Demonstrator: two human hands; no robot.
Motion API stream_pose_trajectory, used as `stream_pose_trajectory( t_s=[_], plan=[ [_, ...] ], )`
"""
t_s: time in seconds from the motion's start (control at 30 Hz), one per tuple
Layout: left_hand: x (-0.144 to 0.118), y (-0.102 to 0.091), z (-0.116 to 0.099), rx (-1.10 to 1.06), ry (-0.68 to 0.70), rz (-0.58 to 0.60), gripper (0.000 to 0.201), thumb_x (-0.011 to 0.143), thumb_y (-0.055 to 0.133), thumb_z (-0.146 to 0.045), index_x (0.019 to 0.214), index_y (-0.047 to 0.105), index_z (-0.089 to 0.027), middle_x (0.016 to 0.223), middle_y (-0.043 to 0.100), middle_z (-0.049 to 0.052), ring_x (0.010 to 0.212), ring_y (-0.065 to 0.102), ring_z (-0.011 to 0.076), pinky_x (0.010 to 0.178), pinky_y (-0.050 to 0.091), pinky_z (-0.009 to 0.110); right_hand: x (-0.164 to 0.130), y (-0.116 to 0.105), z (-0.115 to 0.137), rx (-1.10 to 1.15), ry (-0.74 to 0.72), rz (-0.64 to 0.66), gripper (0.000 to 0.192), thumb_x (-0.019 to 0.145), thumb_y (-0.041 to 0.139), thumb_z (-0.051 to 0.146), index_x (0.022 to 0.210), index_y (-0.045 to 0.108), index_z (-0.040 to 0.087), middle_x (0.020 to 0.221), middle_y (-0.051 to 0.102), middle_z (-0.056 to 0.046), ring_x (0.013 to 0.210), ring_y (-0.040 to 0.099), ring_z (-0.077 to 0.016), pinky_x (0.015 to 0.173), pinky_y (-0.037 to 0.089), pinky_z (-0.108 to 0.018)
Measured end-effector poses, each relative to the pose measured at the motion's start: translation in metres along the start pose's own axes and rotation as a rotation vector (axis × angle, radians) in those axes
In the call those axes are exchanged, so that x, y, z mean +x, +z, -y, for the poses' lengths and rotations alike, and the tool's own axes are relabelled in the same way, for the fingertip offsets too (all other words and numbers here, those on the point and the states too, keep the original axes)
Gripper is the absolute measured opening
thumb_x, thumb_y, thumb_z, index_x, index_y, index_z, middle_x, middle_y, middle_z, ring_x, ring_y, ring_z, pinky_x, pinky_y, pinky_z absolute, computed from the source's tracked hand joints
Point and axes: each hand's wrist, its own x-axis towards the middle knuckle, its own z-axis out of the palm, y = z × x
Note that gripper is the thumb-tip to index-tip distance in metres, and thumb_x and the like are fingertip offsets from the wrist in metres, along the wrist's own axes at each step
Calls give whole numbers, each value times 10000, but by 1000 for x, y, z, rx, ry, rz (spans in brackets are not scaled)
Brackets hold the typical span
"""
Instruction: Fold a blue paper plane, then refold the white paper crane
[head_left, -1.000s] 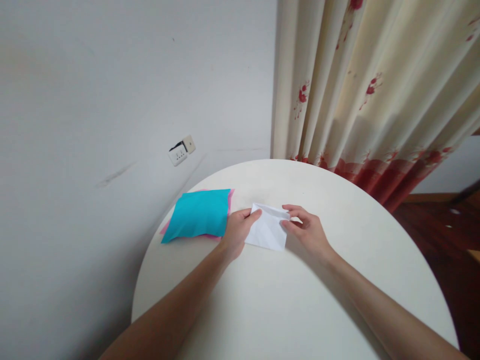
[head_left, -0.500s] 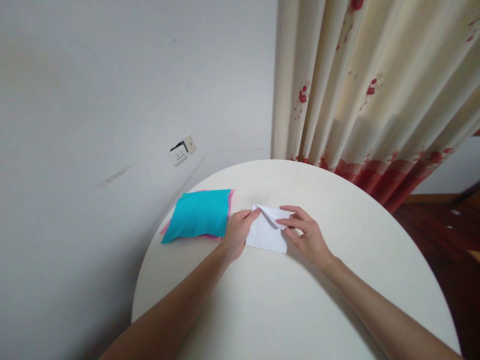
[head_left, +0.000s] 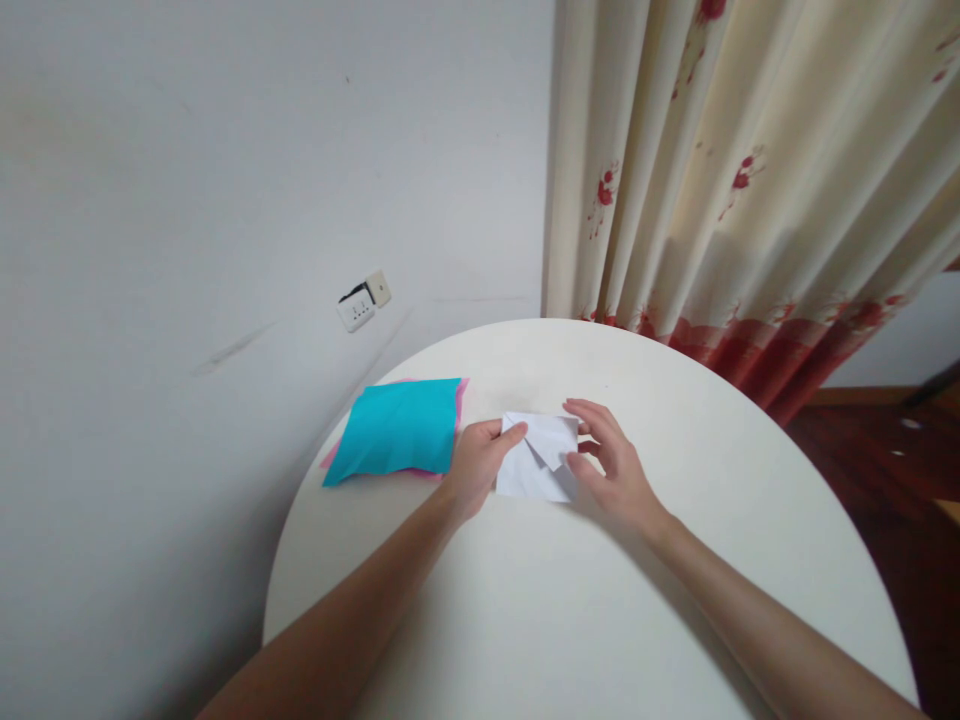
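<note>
A small folded white paper point(head_left: 529, 480) is held up a little over the table, with a pointed, envelope-like flap lying across its upper part. My left hand point(head_left: 478, 462) grips its left edge, thumb pressed on top and the other fingers behind it. At the right edge is my right hand point(head_left: 611, 460), its thumb at the paper's edge and some fingers reaching behind. The index finger sticks out above, and part of the fingertips is hidden.
On the round white table point(head_left: 570, 610), a turquoise sheet point(head_left: 397, 428) lies over pink sheets point(head_left: 463, 395), left of my left hand. A wall socket point(head_left: 356, 311) is on the wall behind. A flowered curtain point(head_left: 720, 180) hangs beyond the far right edge.
The raised flap of the white paper has come down flatter. My right hand's fingers have moved off the flap to the paper's right edge; my left hand keeps its grip, thumb slightly farther right.
</note>
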Motion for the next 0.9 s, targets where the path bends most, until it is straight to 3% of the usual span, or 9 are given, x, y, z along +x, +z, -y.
stream_pose_trajectory(
  t_s=[0.1, 0.17, 0.23, 0.4, 0.5, 0.7, 0.9],
  plan=[
    [-1, 1, 2, 6, 28, 22, 439, 741, 782, -471, 978, 756, -103, 891, 764, 127, 728, 708, 241, 678, 534, 332, 1, 9, -4, 255, 284, -98, 685, 775, 729, 415, 1387, 485, 228, 1170, 685, -137, 845, 674, -222, 694, 550, -348],
    [-1, 1, 3, 6, 38, 26, 430, 742, 783, -472, 961, 754, -103, 885, 762, 123, 717, 701, 232, 669, 528, 324, 2, 13, -6, 371, 453, -44, 713, 702, 786, 458, 1306, 546, 165, 900, 747, -105, 707, 685, -224, 615, 536, -331],
    [0, 1, 3, -10, 31, 24, 420, 739, 787, -468, 936, 751, -99, 869, 758, 121, 708, 694, 224, 661, 522, 315, 1, 15, -6, 425, 539, 14, 631, 656, 821, 451, 1167, 641, 126, 773, 747, -85, 631, 679, -218, 579, 520, -314],
    [1, 2, 2, -76, 12, -26, 390, 739, 783, -474, 850, 751, -102, 814, 751, 110, 712, 690, 214, 629, 503, 283, 0, 14, -7, 442, 527, 16, 432, 686, 805, 418, 983, 741, 110, 791, 757, -81, 627, 670, -197, 580, 500, -293],
    [1, 2, 1, -71, 24, -49, 399, 743, 773, -494, 844, 754, -109, 813, 754, 107, 722, 695, 220, 630, 510, 290, -1, 13, -9, 424, 520, 16, 413, 682, 808, 413, 960, 751, 112, 781, 754, -76, 614, 658, -191, 564, 488, -287],
    [-3, 2, 0, 12, -23, 53, 409, 659, 854, -433, 904, 771, -115, 892, 768, 127, 752, 712, 249, 705, 533, 343, -1, 12, -10, 388, 513, 38, 389, 698, 797, 415, 943, 742, 118, 726, 728, -48, 579, 626, -172, 552, 468, -279],
    [3, -2, -4, -18, 14, -20, 376, 716, 793, -466, 794, 759, -100, 796, 753, 115, 684, 686, 219, 683, 517, 328, 0, 10, -7, 390, 536, 38, 370, 693, 800, 402, 931, 736, 126, 719, 729, -44, 566, 626, -172, 531, 455, -274]
  ],
)
